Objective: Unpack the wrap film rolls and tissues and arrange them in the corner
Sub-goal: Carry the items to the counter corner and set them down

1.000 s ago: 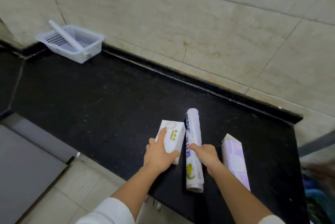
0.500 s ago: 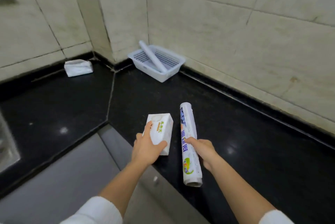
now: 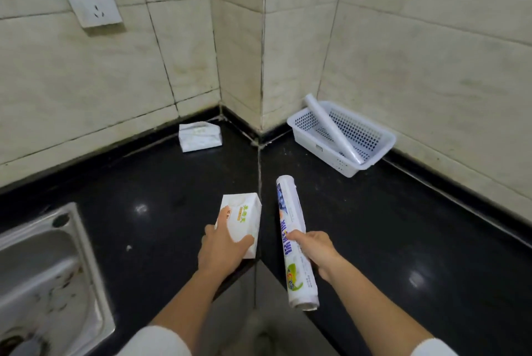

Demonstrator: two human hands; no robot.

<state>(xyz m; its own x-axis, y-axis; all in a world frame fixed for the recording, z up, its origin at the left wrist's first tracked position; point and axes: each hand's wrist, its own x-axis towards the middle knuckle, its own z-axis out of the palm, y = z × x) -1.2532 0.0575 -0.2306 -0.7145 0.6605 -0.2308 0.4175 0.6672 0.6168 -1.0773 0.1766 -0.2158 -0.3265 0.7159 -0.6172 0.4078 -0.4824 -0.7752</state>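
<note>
My left hand [image 3: 221,249] grips a white tissue pack [image 3: 243,217] with green print, held above the black counter's inner corner edge. My right hand [image 3: 315,252] holds a printed wrap film roll [image 3: 292,229] around its middle, the roll pointing away from me. Far in the corner by the wall lies another white tissue pack [image 3: 200,136]. A white perforated basket [image 3: 305,129] stands against the right wall, and a bare wrap film roll [image 3: 331,129] leans diagonally inside it.
The black counter [image 3: 403,226] wraps around a tiled wall corner. A steel sink [image 3: 43,269] sits at the lower left. A wall socket [image 3: 90,2] is mounted at the upper left. A grey cabinet front shows below between my arms.
I have lifted the tissue pack and the printed roll off the counter and carried them left toward the corner. The purple tissue pack has dropped out of view; the sink and socket have appeared.
</note>
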